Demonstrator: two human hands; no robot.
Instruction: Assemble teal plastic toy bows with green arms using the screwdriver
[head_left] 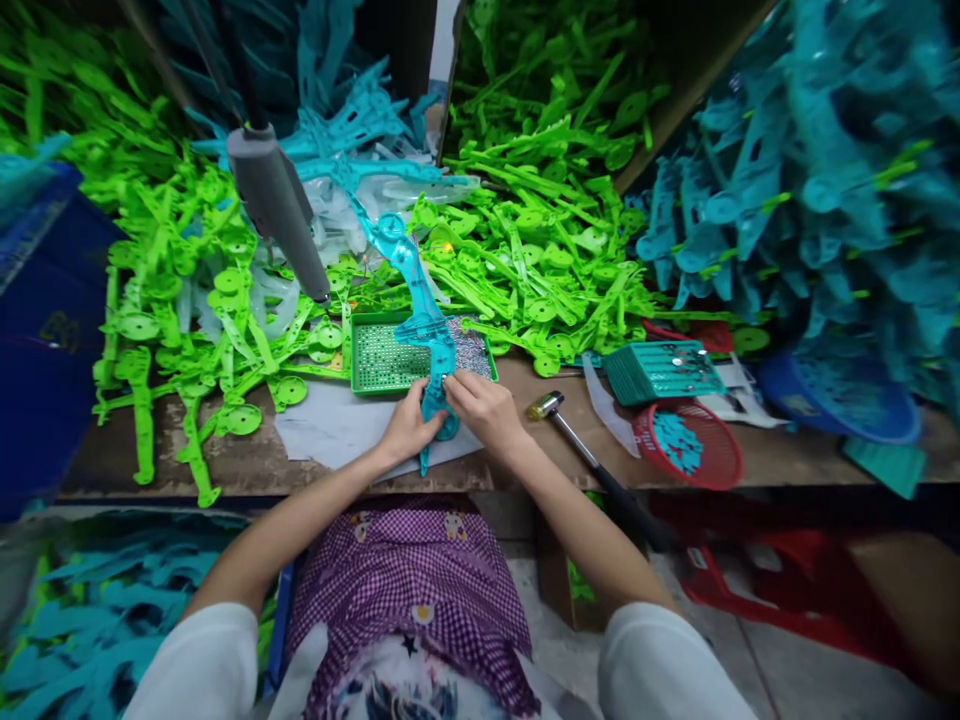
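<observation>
My left hand (411, 428) is closed around the lower end of a long blue plastic part (426, 330), which stretches away from me over a green basket (371, 355). My right hand (487, 408) has its fingertips pinched together against the same part, at a small dark and whitish spot. What those fingers hold is too small to make out. Thin wires seem to run along the blue part. The green basket has a perforated floor and a heap of tiny metal pieces (474, 340) at its right side. Beneath my hands lies a white sheet (322, 420).
A grey electric screwdriver (276, 205) hangs at left. Piles of green plastic parts (517, 245) cover the back. A hammer (577, 440), teal trays (660, 372), a red basket (724, 455) and a blue basin (840, 400) are to the right. A blue bin (45, 330) stands left.
</observation>
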